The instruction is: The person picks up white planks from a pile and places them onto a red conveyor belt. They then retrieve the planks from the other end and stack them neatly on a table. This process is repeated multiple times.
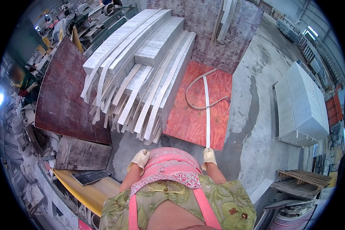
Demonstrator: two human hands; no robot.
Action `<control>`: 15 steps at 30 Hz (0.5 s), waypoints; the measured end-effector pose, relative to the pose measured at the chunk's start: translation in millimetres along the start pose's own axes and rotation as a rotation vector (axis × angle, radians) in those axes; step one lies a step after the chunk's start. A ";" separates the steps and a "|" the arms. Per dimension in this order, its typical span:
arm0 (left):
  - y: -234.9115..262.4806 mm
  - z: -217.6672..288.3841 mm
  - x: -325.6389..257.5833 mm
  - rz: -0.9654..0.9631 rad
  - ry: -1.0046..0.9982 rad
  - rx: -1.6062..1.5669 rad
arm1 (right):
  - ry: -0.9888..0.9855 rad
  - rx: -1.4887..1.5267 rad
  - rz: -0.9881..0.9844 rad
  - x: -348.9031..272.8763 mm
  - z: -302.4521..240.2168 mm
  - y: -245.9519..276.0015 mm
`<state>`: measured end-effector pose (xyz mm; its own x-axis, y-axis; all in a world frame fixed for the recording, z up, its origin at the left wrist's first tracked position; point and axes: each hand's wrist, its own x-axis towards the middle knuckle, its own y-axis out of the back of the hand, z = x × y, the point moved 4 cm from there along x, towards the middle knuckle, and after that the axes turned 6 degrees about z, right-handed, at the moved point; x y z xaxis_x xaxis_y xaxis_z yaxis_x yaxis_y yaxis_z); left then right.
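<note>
My right hand [209,156], in a pale glove, is closed on the near end of a long, narrow white strip [207,111]. The strip runs straight away from me over a red board [218,126]. A curved, greyish band [189,90] lies in a loop on that board, and the strip crosses it. My left hand [141,158], also gloved, is beside the pink apron [172,159], close to my body; its fingers are not clear enough to read. Ahead of it rises a large stack of pale strips [142,73], their near ends sticking out unevenly.
An upright dark panel [207,34] stands behind the red board, with several strips [227,21] leaning on it. Left are a brown board [67,92] and another person [25,82]. A big pale block [301,107] and wooden pallets [304,182] stand right.
</note>
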<state>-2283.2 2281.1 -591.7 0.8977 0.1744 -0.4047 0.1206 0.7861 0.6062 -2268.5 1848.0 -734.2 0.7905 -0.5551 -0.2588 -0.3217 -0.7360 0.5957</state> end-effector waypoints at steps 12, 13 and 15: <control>-4.9 -18.7 6.4 0.005 0.008 -0.031 | -0.020 0.047 -0.023 -0.6 1.9 -0.6; -5.3 -18.5 6.9 0.006 0.012 -0.039 | -0.021 0.037 -0.021 -2.1 -1.1 0.6; -5.6 -17.8 7.2 0.003 0.006 -0.048 | -0.023 0.016 -0.018 -5.5 -7.0 3.7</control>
<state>-2285.0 2288.5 -610.1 0.8954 0.1807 -0.4070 0.0967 0.8133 0.5738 -2270.3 1851.0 -725.3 0.7843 -0.5503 -0.2865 -0.3163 -0.7520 0.5783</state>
